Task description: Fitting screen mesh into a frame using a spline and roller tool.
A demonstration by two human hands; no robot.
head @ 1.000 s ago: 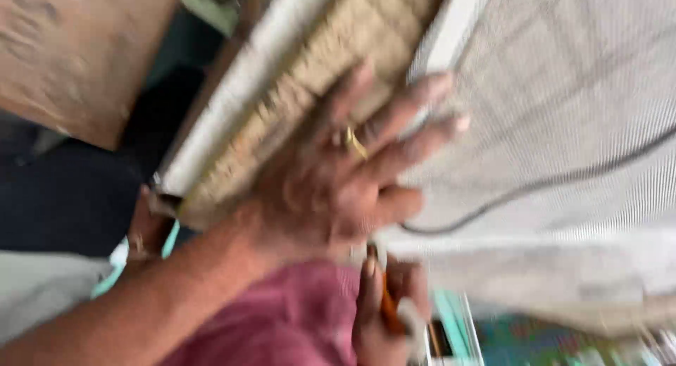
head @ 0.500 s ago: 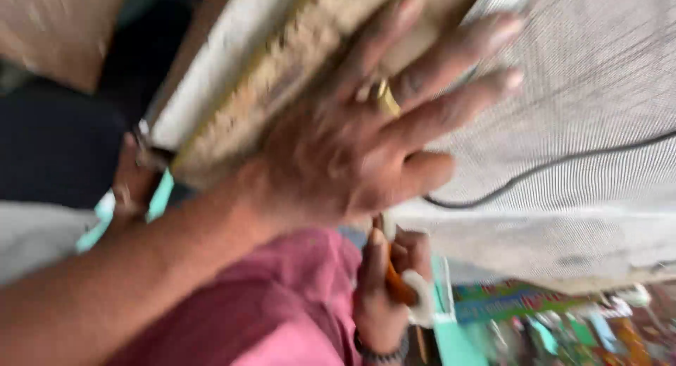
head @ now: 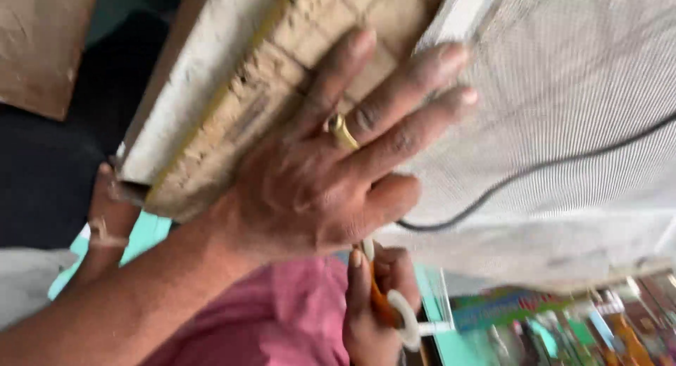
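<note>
My left hand lies flat with its fingers spread, palm pressed on the rough tan slab and fingertips reaching onto the white mesh beside it; it grips nothing. A gold ring sits on 1 finger. The slab tilts up to the right, a pale board along its upper edge, and a thin black cable curves across the mesh just past my fingers. Below, my right hand is closed on an orange tool with a white loop, near my pink cloth. To do this well, I judge I should keep even pressure through the whole palm, so slab and mesh lie flush, and hold the tool clear of the cable.
</note>
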